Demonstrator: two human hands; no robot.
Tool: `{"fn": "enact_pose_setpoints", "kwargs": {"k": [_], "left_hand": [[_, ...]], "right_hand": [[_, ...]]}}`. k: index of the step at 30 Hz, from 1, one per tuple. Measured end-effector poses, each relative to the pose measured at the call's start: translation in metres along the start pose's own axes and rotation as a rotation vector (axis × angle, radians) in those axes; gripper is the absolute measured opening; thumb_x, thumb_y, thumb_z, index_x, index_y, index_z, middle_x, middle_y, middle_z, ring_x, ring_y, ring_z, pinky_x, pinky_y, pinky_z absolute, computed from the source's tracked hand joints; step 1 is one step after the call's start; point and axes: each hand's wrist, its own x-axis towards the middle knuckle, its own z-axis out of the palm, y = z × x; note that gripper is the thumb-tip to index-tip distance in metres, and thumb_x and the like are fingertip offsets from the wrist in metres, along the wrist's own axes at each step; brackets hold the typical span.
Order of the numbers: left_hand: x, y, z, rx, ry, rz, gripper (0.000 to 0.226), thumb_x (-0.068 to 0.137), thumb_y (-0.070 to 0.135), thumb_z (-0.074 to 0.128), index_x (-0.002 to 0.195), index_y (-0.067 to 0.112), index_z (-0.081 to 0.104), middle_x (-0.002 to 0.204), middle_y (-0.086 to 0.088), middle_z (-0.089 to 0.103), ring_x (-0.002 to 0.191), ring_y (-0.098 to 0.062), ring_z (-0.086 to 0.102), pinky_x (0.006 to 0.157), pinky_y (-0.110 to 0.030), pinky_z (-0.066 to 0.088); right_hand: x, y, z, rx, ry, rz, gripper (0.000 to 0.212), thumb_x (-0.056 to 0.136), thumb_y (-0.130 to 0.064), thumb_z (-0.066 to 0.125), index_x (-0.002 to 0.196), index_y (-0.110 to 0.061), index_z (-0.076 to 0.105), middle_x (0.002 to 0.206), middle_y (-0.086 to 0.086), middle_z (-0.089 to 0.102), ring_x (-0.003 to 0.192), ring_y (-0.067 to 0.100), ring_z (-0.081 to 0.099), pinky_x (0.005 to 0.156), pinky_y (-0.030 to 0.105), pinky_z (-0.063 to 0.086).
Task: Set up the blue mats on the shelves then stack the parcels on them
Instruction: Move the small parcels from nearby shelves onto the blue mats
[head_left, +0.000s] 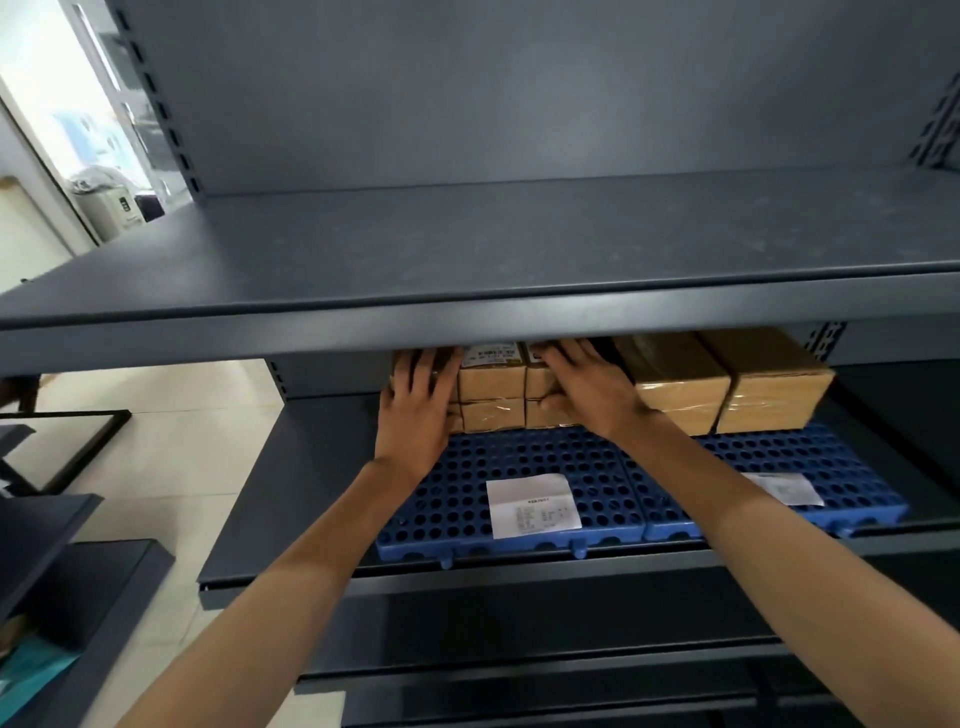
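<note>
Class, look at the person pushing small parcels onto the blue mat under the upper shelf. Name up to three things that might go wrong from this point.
1. The small parcels are stacked two high between the left hand and right hand; uneven pushing could topple the stack.
2. The upper shelf hangs just above the stack, so knuckles may scrape its edge.
3. A loose paper slip lies on the blue mat; later parcels might crumple it.

We cannot see the parcel (491, 400) tops behind the upper shelf (467, 322) lip, nor read the blurred slip (532, 505).
</note>
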Motion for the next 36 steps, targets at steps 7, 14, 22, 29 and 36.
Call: {"fn": "enact_pose_setpoints", "kwargs": {"k": [7,14,22,29,36], "left_hand": [[0.003,0.001,0.006,-0.012,0.037,-0.039,0.078,0.082,0.060,0.062,0.146,0.028,0.029,0.147,-0.013,0.032,0.138,-0.038,0.024,0.094,-0.060,0.046],[0.006,0.004,0.020,-0.009,0.102,-0.089,0.067,0.085,0.050,0.063,0.141,0.022,0.039,0.137,-0.019,0.040,0.127,-0.041,0.032,0.091,-0.062,0.046],[0.006,-0.004,0.024,0.018,0.142,-0.051,0.063,0.092,0.061,0.045,0.141,0.022,0.038,0.137,-0.019,0.040,0.122,-0.041,0.035,0.088,-0.060,0.048],[0.009,0.006,0.021,-0.043,0.132,-0.130,0.062,0.089,0.051,0.059,0.141,0.024,0.038,0.141,-0.021,0.039,0.131,-0.043,0.029,0.091,-0.063,0.044],[0.012,0.011,0.020,-0.014,0.118,-0.157,0.074,0.089,0.052,0.058,0.150,0.024,0.025,0.145,-0.017,0.038,0.139,-0.041,0.025,0.107,-0.074,0.008]], "right_hand": [[0.002,-0.010,-0.001,-0.102,0.074,0.011,0.083,0.071,-0.063,0.069,0.135,-0.017,0.044,0.141,0.013,0.045,0.132,0.034,0.041,0.113,0.046,0.030],[0.006,-0.020,0.017,0.002,0.187,0.116,0.078,0.070,-0.061,0.071,0.127,-0.012,0.048,0.120,0.016,0.060,0.114,0.037,0.057,0.100,0.046,0.044],[0.008,-0.015,0.030,0.027,0.331,0.105,0.077,0.067,-0.062,0.074,0.120,-0.010,0.052,0.111,0.017,0.064,0.106,0.039,0.061,0.095,0.048,0.047],[0.011,-0.015,0.033,0.027,0.372,0.117,0.077,0.063,-0.062,0.073,0.116,-0.011,0.055,0.115,0.017,0.062,0.112,0.040,0.058,0.101,0.051,0.042],[0.013,-0.017,0.032,0.014,0.303,0.133,0.080,0.066,-0.061,0.072,0.125,-0.011,0.051,0.124,0.015,0.057,0.122,0.038,0.049,0.111,0.056,0.027]]}}
